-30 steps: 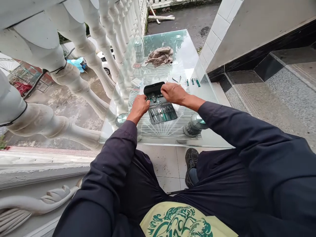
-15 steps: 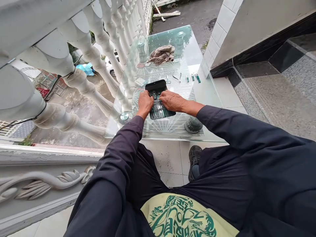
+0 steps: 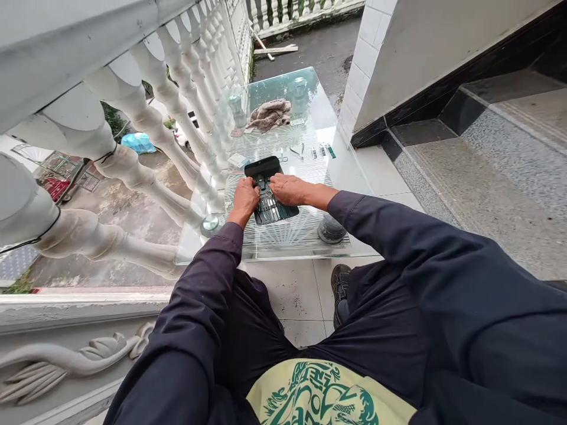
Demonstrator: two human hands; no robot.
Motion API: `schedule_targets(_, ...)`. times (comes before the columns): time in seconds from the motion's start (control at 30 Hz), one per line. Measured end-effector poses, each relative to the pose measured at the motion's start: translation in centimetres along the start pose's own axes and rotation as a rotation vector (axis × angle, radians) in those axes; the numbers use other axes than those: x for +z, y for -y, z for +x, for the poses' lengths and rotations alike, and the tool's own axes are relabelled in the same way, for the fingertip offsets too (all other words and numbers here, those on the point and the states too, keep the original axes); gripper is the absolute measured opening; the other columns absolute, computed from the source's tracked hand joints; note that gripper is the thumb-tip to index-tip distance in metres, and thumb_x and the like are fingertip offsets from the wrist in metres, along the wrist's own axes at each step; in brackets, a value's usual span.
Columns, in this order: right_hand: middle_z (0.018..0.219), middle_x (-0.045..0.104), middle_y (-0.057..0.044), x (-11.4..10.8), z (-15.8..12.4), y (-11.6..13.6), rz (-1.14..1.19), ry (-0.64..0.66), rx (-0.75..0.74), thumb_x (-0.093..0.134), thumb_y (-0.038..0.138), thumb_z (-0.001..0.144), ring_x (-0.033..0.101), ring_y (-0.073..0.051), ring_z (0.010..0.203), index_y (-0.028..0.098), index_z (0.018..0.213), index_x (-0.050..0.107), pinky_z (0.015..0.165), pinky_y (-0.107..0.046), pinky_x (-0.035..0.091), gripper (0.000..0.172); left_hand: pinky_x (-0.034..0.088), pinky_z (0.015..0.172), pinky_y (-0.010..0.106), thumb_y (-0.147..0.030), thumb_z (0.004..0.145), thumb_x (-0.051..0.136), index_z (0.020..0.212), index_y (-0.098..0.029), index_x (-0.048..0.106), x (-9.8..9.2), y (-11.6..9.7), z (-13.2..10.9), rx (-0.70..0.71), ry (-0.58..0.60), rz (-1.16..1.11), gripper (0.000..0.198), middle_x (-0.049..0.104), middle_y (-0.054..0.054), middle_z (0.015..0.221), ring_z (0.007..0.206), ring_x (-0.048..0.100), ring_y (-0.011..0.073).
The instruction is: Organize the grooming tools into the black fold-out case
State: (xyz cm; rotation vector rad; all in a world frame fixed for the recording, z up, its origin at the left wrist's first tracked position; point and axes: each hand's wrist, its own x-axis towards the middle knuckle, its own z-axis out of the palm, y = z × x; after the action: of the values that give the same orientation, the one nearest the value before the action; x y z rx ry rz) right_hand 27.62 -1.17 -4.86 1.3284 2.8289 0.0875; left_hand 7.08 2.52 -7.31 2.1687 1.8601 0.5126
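On the glass table (image 3: 305,233) lies an opened black manicure case (image 3: 290,211), its row of slim metal tools facing up. My left hand (image 3: 245,196) grips the case's left side with bent fingers. Over the upper right part of the case, my right hand (image 3: 287,189) has its fingers pinched together; what is between them is too small to make out. Beyond the case lie small scissors (image 3: 282,158), cuticle nippers (image 3: 300,152) and several nail clippers (image 3: 330,151) in a loose row.
A crumpled brown cloth (image 3: 270,114) rests toward the table's far end. A small pale packet (image 3: 238,160) lies left of the case. White balusters (image 3: 146,127) run along the left; stone steps (image 3: 443,153) rise at the right.
The whole view has shifted, so the table and case appear lower and further left. Both hands stay at the case, the right one still pinched over its upper right part.
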Motion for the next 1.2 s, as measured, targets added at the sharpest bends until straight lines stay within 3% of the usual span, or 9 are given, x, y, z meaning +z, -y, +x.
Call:
schedule_targets(0.17, 0.126, 0.082, -0.020, -1.1, -3.2, -0.3, 0.234, -0.018, 0.030, 0.074, 0.010, 0.114, 0.075, -0.032, 0.115, 0.015, 0.113, 0.081, 0.100, -0.040, 0.056, 0.009, 0.063, 0.132, 0.051, -0.016, 0.120, 0.069, 0.134, -0.021, 0.078, -0.3, -0.4, 0.0, -0.006, 0.042, 0.030, 0.018, 0.082, 0.023, 0.157, 0.151, 0.078, 0.0397)
schedule_targets(0.33, 0.107, 0.077, -0.007, -1.6, -6.8, -3.3, 0.541, -0.264, 0.088, 0.076, 0.010, 0.105, 0.068, -0.024, 0.096, 0.024, 0.098, 0.072, 0.093, -0.038, 0.055, 0.016, 0.063, 0.131, 0.049, -0.016, 0.121, 0.069, 0.137, -0.021, 0.079, -0.7, -0.6, 0.0, -0.009, 0.072, 0.017, 0.020, 0.081, 0.022, 0.159, 0.151, 0.078, 0.0389)
schedule_targets(0.5, 0.111, 0.078, -0.014, 0.1, -8.1, -7.7, 0.397, -0.444, 0.222, 0.072, 0.015, 0.108, 0.066, -0.030, 0.101, 0.024, 0.101, 0.076, 0.101, -0.047, 0.060, 0.012, 0.061, 0.134, 0.051, -0.017, 0.122, 0.071, 0.146, -0.018, 0.079, -0.9, -0.7, 0.2, 0.004, 0.117, 0.050, 0.026, 0.078, 0.026, 0.165, 0.155, 0.076, 0.0417)
schedule_targets(0.73, 0.134, 0.078, -0.030, 3.7, -7.8, -11.9, 0.029, -0.279, 0.296, 0.056, 0.016, 0.117, 0.070, -0.046, 0.133, 0.014, 0.125, 0.083, 0.106, -0.055, 0.062, 0.029, 0.063, 0.130, 0.050, -0.018, 0.121, 0.072, 0.153, -0.018, 0.082, -1.0, -0.5, 0.4, 0.008, 0.140, 0.028, 0.033, 0.078, 0.024, 0.169, 0.151, 0.077, 0.0414)
schedule_targets(1.03, 0.135, 0.077, -0.032, 4.3, -7.8, -15.7, -0.134, -0.152, 0.311, 0.044, 0.015, 0.122, 0.068, -0.045, 0.133, 0.011, 0.125, 0.083, 0.112, -0.056, 0.061, 0.039, 0.062, 0.128, 0.047, -0.017, 0.119, 0.072, 0.151, -0.016, 0.083, -1.9, -0.4, 0.4, 0.023, 0.182, 0.033, 0.034, 0.080, 0.025, 0.166, 0.150, 0.078, 0.0405)
schedule_targets(1.2, 0.136, 0.078, -0.033, 5.1, -6.9, -16.7, -0.070, -0.153, 0.328, 0.045, 0.014, 0.120, 0.068, -0.046, 0.134, 0.013, 0.123, 0.085, 0.118, -0.061, 0.062, 0.040, 0.063, 0.128, 0.049, -0.019, 0.118, 0.075, 0.148, -0.018, 0.084, -1.7, -0.4, 0.5, 0.028, 0.168, 0.048, 0.032, 0.080, 0.026, 0.164, 0.150, 0.079, 0.0428)
